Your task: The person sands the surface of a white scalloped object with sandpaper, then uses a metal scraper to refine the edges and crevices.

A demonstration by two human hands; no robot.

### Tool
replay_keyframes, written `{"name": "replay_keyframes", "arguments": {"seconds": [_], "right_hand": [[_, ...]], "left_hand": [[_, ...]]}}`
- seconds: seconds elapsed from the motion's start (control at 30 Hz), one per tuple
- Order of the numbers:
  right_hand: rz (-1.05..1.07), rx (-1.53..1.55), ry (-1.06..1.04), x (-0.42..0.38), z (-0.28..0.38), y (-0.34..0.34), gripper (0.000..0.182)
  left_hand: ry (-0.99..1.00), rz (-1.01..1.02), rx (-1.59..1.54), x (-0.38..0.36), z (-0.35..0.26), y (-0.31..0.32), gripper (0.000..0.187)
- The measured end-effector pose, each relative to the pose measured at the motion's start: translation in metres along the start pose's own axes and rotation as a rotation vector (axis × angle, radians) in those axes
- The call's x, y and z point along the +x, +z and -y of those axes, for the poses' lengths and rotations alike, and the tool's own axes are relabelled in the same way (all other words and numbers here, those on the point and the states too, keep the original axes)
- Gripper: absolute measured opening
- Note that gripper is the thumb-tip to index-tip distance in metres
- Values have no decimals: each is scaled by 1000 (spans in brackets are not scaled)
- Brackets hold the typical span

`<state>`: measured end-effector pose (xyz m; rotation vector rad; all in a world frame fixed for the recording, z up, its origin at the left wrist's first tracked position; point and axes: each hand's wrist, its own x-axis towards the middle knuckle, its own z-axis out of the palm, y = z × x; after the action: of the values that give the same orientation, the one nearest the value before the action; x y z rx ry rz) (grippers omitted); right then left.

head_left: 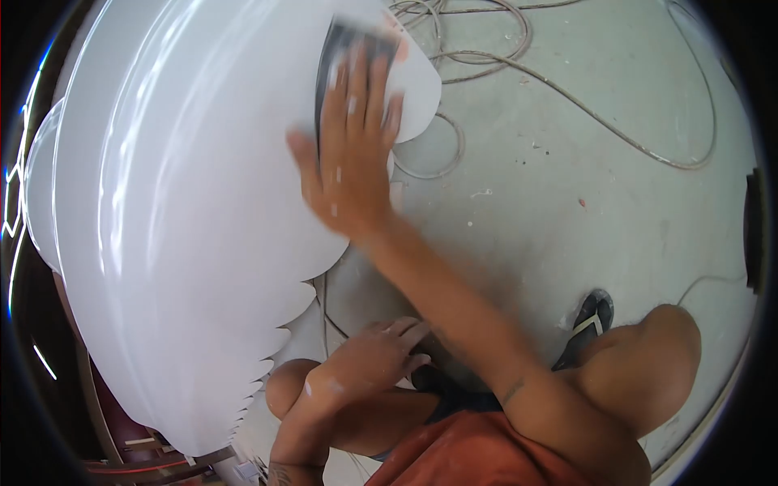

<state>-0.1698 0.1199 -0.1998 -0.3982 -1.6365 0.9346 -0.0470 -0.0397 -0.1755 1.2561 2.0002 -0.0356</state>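
Note:
My right hand (pixel 352 154) lies flat, fingers stretched and spread, on a dark grey sheet of sandpaper (pixel 331 49). The palm and fingers press the sheet against a large, glossy white curved panel (pixel 203 202); the thumb sticks out to the left over the bare panel. White dust marks the fingers, which are blurred by motion. Lower down, my left hand (pixel 381 352) hangs loosely near my bent knee, off the panel. Its fingers are slightly bent and apart from the thumb, with nothing visible in them. Some orange-red marks (pixel 400 44) show beside the sandpaper.
The panel's lower right edge (pixel 279 340) is scalloped with pointed teeth. A dusty hose (pixel 600 121) lies coiled over the pale floor (pixel 519 219). My sandalled foot (pixel 592 316) stands at the right. Wood pieces and a red line (pixel 134 468) are at bottom left.

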Motion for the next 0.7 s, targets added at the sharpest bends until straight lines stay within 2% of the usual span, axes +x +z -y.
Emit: {"name": "replay_keyframes", "arguments": {"seconds": [0.03, 0.1, 0.13, 0.2, 0.23, 0.27, 0.3, 0.37, 0.43, 0.5, 0.57, 0.63, 0.7], "right_hand": [[70, -6, -21, -32, -3, 0, 74], [141, -11, -43, -36, -6, -8, 74], [136, -15, -34, -32, -14, -7, 74], [133, -12, -19, 10, -16, -7, 73], [41, 46, -2, 46, -18, -5, 73], [-54, 104, 10, 67, -20, -1, 72], [-54, 107, 8, 72, -23, 1, 72], [-41, 116, 0, 77, -27, -2, 72], [-14, 58, 2, 30, -43, 0, 73], [-7, -12, 4, -15, -53, 0, 74], [97, -19, 98, -47, -56, -6, 74], [67, 4, 80, -16, -41, -5, 74], [-6, 46, 22, 32, -23, 0, 74]], "left_hand": [[3, 5, 6, 3, 2, 1, 55], [-246, 146, 200, 8, 4, 4, 53], [-248, 150, 205, 8, 6, 9, 53], [-122, 17, 160, 6, 9, 20, 55], [-131, 21, 149, 4, 2, 18, 55], [-46, 23, 35, 3, -7, 11, 55], [42, 22, -72, 5, -11, 4, 56], [13, 60, -119, 7, -11, -3, 56], [-19, 87, -169, 6, -9, -3, 56], [-151, 31, 50, 10, 6, 4, 55], [-214, 104, 85, 17, 14, 2, 56], [-286, 186, 107, 21, 17, 2, 56], [-156, 79, 85, 20, 14, 5, 55]]}}
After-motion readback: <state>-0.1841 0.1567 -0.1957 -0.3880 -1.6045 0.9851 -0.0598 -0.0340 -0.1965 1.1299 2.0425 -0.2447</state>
